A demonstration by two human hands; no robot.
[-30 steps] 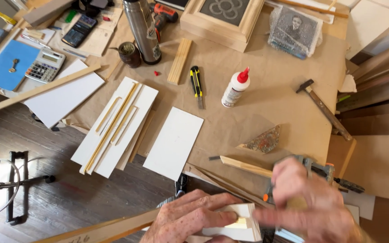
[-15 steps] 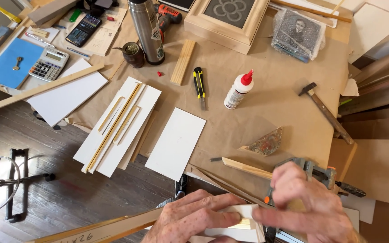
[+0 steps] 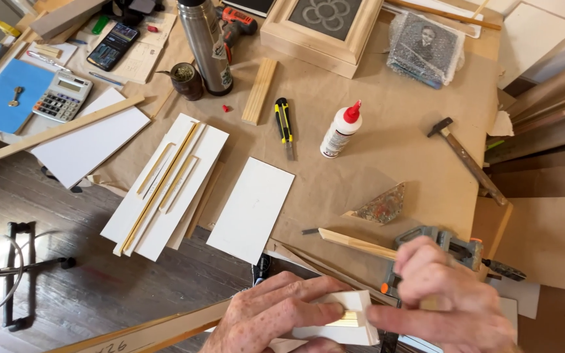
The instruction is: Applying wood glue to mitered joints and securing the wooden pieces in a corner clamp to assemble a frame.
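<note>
- White moulding piece (image 3: 351,318), with a pale wood strip along its middle, is held at the near edge of the scene, between both hands and above the near rim of the bench (image 3: 413,163).
- It is gripped from the left by the left hand (image 3: 276,314), whose fingers (image 3: 295,287) are closed over its top and left end.
- Its right end is touched by the right hand (image 3: 452,297); the fingers (image 3: 393,319) are closed, the index lying along the piece's front, pinched against it.
- A grey clamp (image 3: 456,245) with an orange tip is seen just behind the right hand, partly hidden by it.
- A thin wood strip (image 3: 354,242) is laid just far of the hands, slanting toward the clamp.
- A white panel (image 3: 251,208) is laid flat left of the strip, and farther left a larger white board (image 3: 171,183) carries several thin gold strips.
- A glue bottle (image 3: 340,131) with a red cap is stood near the bench's middle, with a yellow and black knife (image 3: 284,124) just left of it.
- A hammer (image 3: 465,157) is laid at the right, well apart from the hands.
- A steel flask (image 3: 205,46) is stood at the far side, beside a wooden frame (image 3: 325,29).
- A calculator (image 3: 63,96) is laid at the far left, next to a blue sheet (image 3: 8,98).
</note>
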